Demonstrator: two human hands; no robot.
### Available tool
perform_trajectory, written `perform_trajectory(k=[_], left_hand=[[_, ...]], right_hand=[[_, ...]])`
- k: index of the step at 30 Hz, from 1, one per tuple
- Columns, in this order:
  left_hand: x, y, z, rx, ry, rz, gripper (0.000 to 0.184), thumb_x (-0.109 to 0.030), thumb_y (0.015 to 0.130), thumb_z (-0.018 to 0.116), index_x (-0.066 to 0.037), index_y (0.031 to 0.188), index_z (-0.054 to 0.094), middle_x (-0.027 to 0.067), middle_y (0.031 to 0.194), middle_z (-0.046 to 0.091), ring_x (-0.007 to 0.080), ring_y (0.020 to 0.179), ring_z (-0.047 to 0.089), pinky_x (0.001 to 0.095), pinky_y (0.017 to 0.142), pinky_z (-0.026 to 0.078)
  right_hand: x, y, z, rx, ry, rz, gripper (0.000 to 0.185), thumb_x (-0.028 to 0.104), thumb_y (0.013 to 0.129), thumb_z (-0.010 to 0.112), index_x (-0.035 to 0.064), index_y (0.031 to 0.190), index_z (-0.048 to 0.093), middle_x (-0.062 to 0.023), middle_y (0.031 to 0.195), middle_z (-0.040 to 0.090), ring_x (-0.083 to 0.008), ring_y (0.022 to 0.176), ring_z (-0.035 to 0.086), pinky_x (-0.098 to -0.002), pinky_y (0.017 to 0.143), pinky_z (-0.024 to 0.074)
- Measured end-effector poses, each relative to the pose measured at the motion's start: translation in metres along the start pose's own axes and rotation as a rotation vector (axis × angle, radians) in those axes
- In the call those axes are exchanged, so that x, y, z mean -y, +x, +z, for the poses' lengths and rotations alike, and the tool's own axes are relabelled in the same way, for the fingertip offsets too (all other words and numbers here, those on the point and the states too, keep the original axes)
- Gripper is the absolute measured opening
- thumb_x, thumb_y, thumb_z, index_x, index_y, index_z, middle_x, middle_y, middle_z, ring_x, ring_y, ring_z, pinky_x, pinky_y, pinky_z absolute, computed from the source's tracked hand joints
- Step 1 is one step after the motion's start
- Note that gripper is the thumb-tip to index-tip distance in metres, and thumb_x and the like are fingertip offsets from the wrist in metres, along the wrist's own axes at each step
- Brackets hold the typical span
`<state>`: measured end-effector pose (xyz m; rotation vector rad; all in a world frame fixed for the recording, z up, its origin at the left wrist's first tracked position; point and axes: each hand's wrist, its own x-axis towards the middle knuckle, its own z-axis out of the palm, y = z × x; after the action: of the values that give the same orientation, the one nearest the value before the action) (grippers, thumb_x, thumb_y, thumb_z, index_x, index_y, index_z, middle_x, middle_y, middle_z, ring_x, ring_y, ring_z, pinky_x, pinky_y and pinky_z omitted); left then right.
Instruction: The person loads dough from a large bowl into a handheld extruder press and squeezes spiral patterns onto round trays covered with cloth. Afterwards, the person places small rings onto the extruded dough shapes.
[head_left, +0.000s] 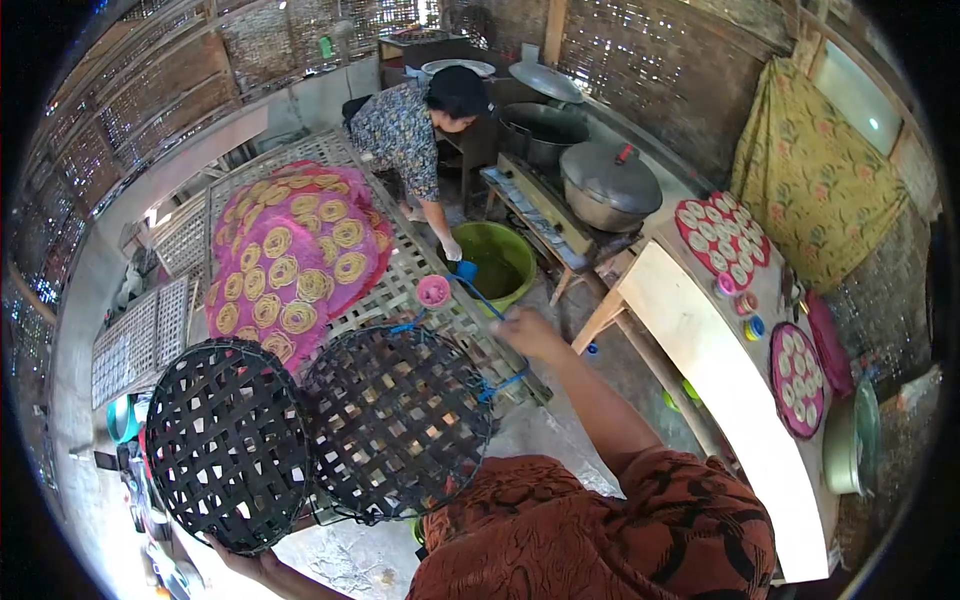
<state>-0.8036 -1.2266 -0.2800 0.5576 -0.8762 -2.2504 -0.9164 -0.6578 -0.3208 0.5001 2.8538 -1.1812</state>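
At the lower left, my left hand is closed on the bottom rim of a dark round woven tray. A second dark woven basket stands beside it, touching it, with a blue rope tied at its rim. My right hand is at the centre, its fingers closed round the upper part of this rope. Just left of that hand, a small pink cup sits on the bamboo lattice rack. Coiled yellow noodle rounds lie on pink cloth on the rack.
Another person bends over a green tub, one gloved hand at a blue scoop. Large pots stand behind. To the right is a long table with round trays; a green curtain hangs beyond.
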Motion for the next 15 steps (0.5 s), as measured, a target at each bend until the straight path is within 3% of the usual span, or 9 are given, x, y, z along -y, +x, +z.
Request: perform_trajectory(k=[1,3,4,6,7,9,11,13,15], left_hand=[[0.000,-0.004,0.000,-0.007,-0.026,-0.013,0.050,-0.035,0.094,0.042,-0.008,0.135,0.038,0.0163,0.134,0.043,0.0345,0.117,0.048,0.0576,0.089,0.047],[-0.003,-0.016,-0.001,-0.001,-0.084,-0.020,0.047,-0.034,0.094,0.040,-0.012,0.135,0.039,0.0160,0.135,0.041,0.0356,0.116,0.048,0.0675,0.082,0.046],[-0.004,-0.023,-0.001,-0.003,-0.100,-0.006,0.047,-0.034,0.094,0.040,-0.012,0.135,0.039,0.0160,0.135,0.041,0.0356,0.116,0.048,0.0675,0.082,0.046],[-0.011,-0.042,-0.001,-0.039,-0.109,-0.036,0.047,-0.035,0.094,0.039,-0.013,0.135,0.039,0.0153,0.135,0.042,0.0353,0.116,0.048,0.0659,0.083,0.047],[-0.014,-0.052,0.001,-0.064,-0.127,-0.017,0.046,-0.035,0.094,0.038,-0.012,0.134,0.040,0.0151,0.134,0.043,0.0349,0.116,0.049,0.0662,0.082,0.047],[-0.023,-0.066,-0.008,-0.067,-0.132,0.019,0.046,-0.035,0.095,0.038,-0.011,0.134,0.040,0.0149,0.133,0.044,0.0341,0.115,0.049,0.0641,0.083,0.048],[-0.025,-0.066,-0.030,-0.039,-0.088,0.053,0.047,-0.035,0.095,0.037,-0.009,0.133,0.041,0.0148,0.130,0.047,0.0323,0.114,0.051,0.0569,0.086,0.050],[-0.029,-0.095,0.000,0.009,-0.093,0.041,0.047,-0.034,0.095,0.036,-0.008,0.133,0.042,0.0152,0.130,0.048,0.0320,0.115,0.051,0.0524,0.087,0.050],[-0.032,-0.108,0.005,-0.008,-0.120,0.014,0.047,-0.034,0.095,0.036,-0.007,0.132,0.043,0.0154,0.129,0.049,0.0319,0.116,0.050,0.0498,0.087,0.050]], right_hand=[[-0.035,0.012,0.008,-0.005,0.005,0.000,0.050,0.045,0.080,0.062,-0.0033,0.095,0.063,-0.0213,0.096,0.064,-0.0299,0.086,0.063,-0.0405,0.075,0.0480],[-0.128,0.047,0.038,-0.042,-0.204,0.318,0.060,0.050,0.080,0.058,-0.0043,0.105,0.059,-0.0238,0.109,0.060,-0.0331,0.092,0.061,-0.0428,0.077,0.0478],[-0.136,0.045,0.041,-0.046,-0.205,0.297,0.060,0.050,0.080,0.058,-0.0043,0.105,0.059,-0.0238,0.109,0.060,-0.0331,0.092,0.061,-0.0428,0.077,0.0478],[-0.136,0.036,0.046,0.079,0.077,0.532,0.063,0.048,0.081,0.059,-0.0082,0.108,0.054,-0.0253,0.120,0.053,-0.0377,0.110,0.051,-0.0425,0.095,0.0390],[-0.130,0.047,0.046,0.089,0.071,0.507,0.063,0.048,0.081,0.059,-0.0082,0.108,0.054,-0.0253,0.120,0.053,-0.0377,0.110,0.051,-0.0425,0.095,0.0390],[-0.091,0.057,0.045,-0.500,0.033,-0.165,0.053,0.038,0.081,0.063,-0.0032,0.114,0.053,-0.0232,0.116,0.054,-0.0379,0.111,0.048,-0.0428,0.096,0.0378],[-0.015,0.066,0.036,-0.467,0.112,-0.536,0.046,0.019,0.075,0.070,0.0009,0.113,0.052,-0.0216,0.108,0.056,-0.0390,0.105,0.051,-0.0429,0.090,0.0418],[0.047,0.067,0.039,-0.363,0.109,-0.753,0.044,0.018,0.074,0.069,0.0064,0.114,0.053,-0.0212,0.109,0.053,-0.0375,0.100,0.052,-0.0430,0.087,0.0423],[0.066,0.079,0.049,-0.249,-0.048,-0.725,0.042,0.016,0.074,0.067,0.0063,0.113,0.053,-0.0206,0.105,0.054,-0.0377,0.098,0.052,-0.0440,0.085,0.0426]])
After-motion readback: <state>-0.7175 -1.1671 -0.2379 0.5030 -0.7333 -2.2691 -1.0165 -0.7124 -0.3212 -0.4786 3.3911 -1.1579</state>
